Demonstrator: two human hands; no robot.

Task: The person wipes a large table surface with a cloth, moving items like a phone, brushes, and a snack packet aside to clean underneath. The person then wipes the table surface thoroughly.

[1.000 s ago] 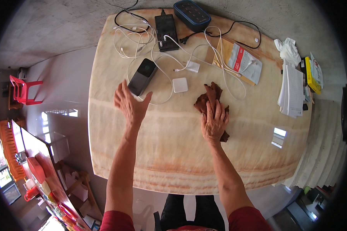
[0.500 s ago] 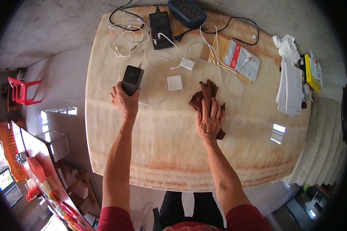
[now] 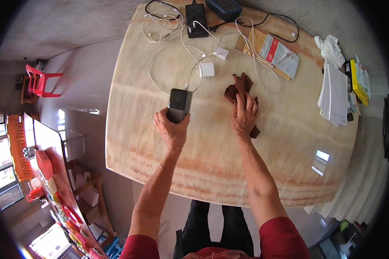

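Note:
My left hand [image 3: 173, 130] grips the near end of a dark grey, box-shaped device [image 3: 179, 103], perhaps a power bank, with thumb and fingers on its two sides. A white cable [image 3: 187, 84] runs into its far end. Under my right hand [image 3: 245, 115] lies a crumpled brown cloth [image 3: 239, 87]; my fingers press together on it against the table. Beyond the device sit a white charger cube [image 3: 207, 69] with its prongs toward me and a second white charger [image 3: 221, 53].
A black power strip [image 3: 196, 21], tangled white cables [image 3: 164, 26] and a blue-black case [image 3: 224, 8] lie along the far edge of the marble-look table [image 3: 212, 164]. Farther right are a brown envelope [image 3: 285, 71], a paper stack [image 3: 334, 93] and a yellow box [image 3: 359, 84].
My left hand has drawn the device nearer and rightward across the table, its cable trailing. My right hand stays on the cloth. The whole view has shifted a little.

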